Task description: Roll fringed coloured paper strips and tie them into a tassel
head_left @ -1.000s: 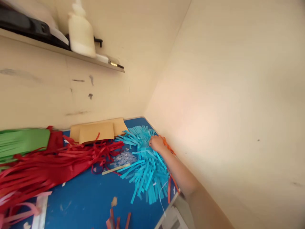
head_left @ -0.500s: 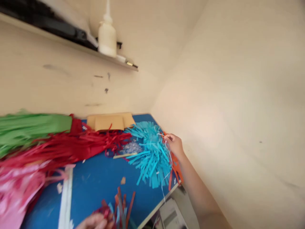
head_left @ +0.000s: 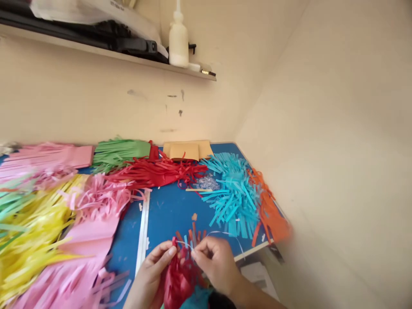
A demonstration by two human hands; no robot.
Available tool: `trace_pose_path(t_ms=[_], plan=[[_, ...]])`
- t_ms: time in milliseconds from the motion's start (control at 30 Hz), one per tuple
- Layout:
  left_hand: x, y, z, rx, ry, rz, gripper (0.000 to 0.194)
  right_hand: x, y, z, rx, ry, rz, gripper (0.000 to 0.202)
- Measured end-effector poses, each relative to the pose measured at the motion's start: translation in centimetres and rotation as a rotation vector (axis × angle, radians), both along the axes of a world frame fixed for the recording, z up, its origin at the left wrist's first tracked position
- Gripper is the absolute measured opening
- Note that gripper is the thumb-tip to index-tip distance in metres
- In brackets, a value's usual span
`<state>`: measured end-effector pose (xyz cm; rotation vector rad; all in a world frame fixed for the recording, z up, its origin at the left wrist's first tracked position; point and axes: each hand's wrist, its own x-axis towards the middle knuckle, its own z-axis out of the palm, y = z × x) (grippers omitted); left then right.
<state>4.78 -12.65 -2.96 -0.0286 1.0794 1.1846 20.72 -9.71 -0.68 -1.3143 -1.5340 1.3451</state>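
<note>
Low in the middle of the view, my left hand (head_left: 152, 272) pinches the top of a red paper tassel (head_left: 180, 281). Close beside it, my right hand (head_left: 219, 264) is closed on a thin white string (head_left: 222, 233). A short length of that string stretches between my fingertips at the tassel's top, while the rest loops behind my right hand toward the table edge. Orange and blue strips (head_left: 195, 234) stick up behind the tassel. Beneath it, turquoise paper (head_left: 196, 298) shows at the bottom edge of the view.
Fringed paper lies around the blue table (head_left: 167, 210): turquoise (head_left: 236, 184), orange (head_left: 273, 216), red (head_left: 154, 171), green (head_left: 125, 150), yellow (head_left: 38, 223) and pink (head_left: 90, 240). Tan envelopes (head_left: 185, 151) rest against the wall. Above, a shelf (head_left: 96, 50) carries a white bottle (head_left: 179, 43).
My right hand has come down and left from beside the turquoise fringe, bringing the string to the red tassel. My left hand is now more fully in view, and the camera has turned left.
</note>
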Motion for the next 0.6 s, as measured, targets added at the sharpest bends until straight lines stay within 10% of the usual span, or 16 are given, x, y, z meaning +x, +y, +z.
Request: trace_pose_path(t_ms=[200,467,600], plan=[[-0.3,0.4,-0.6,0.072,0.097,-0.093,0.042,-0.4,0.0,-0.2,-0.021,-0.021,0.04,0.025],[-1.6,0.0,-0.9,0.46,0.965,-0.305,0.022,-0.5,1.1,0.0,0.08,-0.145,0.261,0.024],[-1.1,-0.5,-0.9,0.537,1.064,-0.362,0.017,-1.4,0.7,-0.7,0.258,-0.205,0.227,0.015]])
